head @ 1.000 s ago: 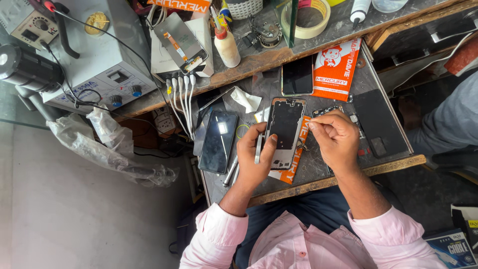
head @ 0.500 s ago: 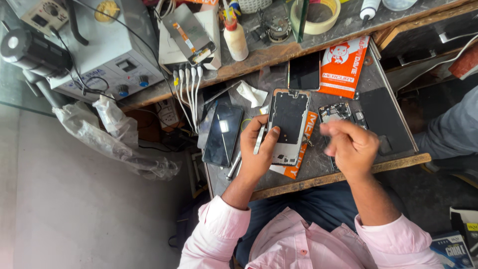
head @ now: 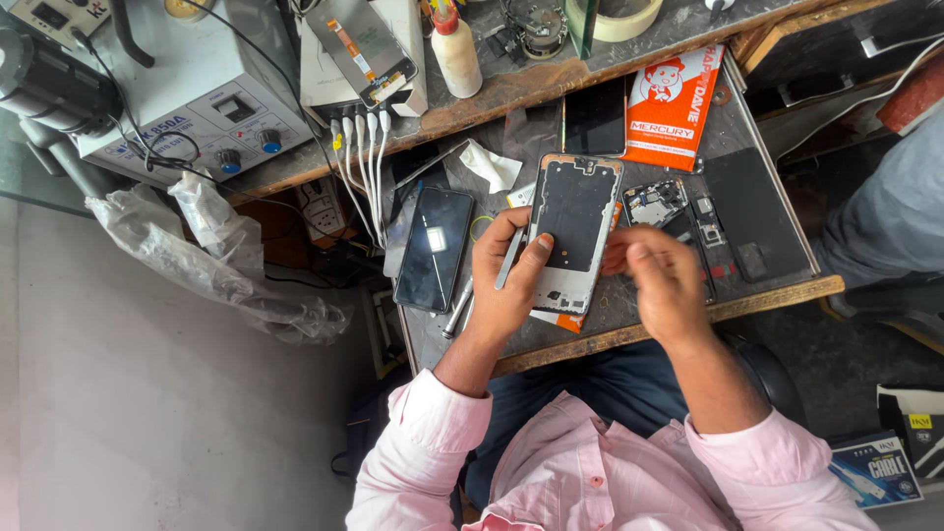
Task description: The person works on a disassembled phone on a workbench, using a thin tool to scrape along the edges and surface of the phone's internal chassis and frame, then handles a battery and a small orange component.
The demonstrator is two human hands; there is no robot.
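The opened phone body (head: 573, 231) lies face down near the front edge of the desk (head: 777, 285), its back cover off and the dark inner plate showing inside a pale frame. Our left hand (head: 506, 280) steadies it from the left side: the thumb presses on the lower left part of the frame, and the same grip pinches a thin metal tweezer (head: 511, 258) that slants against the frame's left edge. Our right hand (head: 661, 280) hovers just right of the phone body, fingers bunched together near the thumb; it is blurred, so we cannot tell whether this grip pinches anything. Under the phone body an orange card (head: 568, 322) peeks out at the lower end. Behind the right hand, toward the right of the desk, loose phone parts (head: 657, 202) and a dark flat panel (head: 752, 211) lie close together. To the left of the left hand a dark phone (head: 435, 248) lies face up near the left edge of the desk, with a slim metal tool (head: 457, 307) just beside it. At the back edge an orange box (head: 674, 103) rests touching a black slab (head: 595, 116). On the higher shelf behind stand a white bottle (head: 456, 51), a roll of tape (head: 621, 15) and a grey bench unit with knobs (head: 202, 93); white cables (head: 362, 157) hang from that shelf.
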